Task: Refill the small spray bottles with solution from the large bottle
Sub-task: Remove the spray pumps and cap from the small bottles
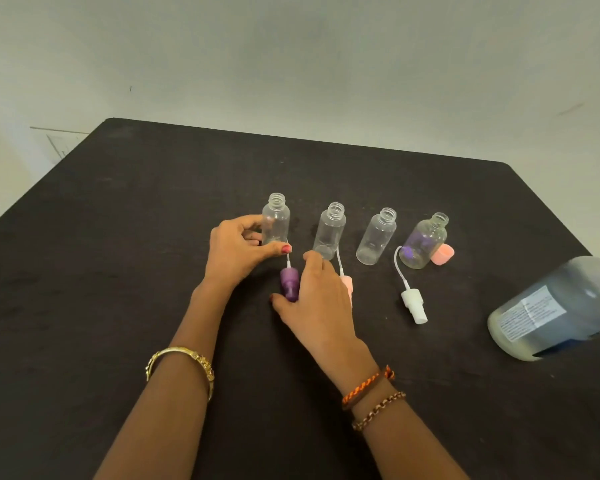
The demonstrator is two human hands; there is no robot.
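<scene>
At frame centre on the dark surface (153, 220), four uncapped small spray bottles (329, 232) stand in a row.
The left hand (238, 252) pinches the leftmost bottle (275, 220) low; the right hand (321, 303) lies relaxed over the purple spray head (288, 282). Empty, they look light and tippy; the large bottle (555, 306), lower right, seems heavy, so hold its body.

A dark table (118, 254) carries everything here. Four clear small bottles stand uncapped in a row, and the leftmost bottle (276, 220) is our landmark. Right of it come the second bottle (329, 232), the third bottle (376, 237) and the fourth bottle (425, 242). Nearer than it lie a purple sprayer (289, 284), pink sprayer (347, 284) and white sprayer (413, 304). Far right, the large bottle (551, 310).
</scene>
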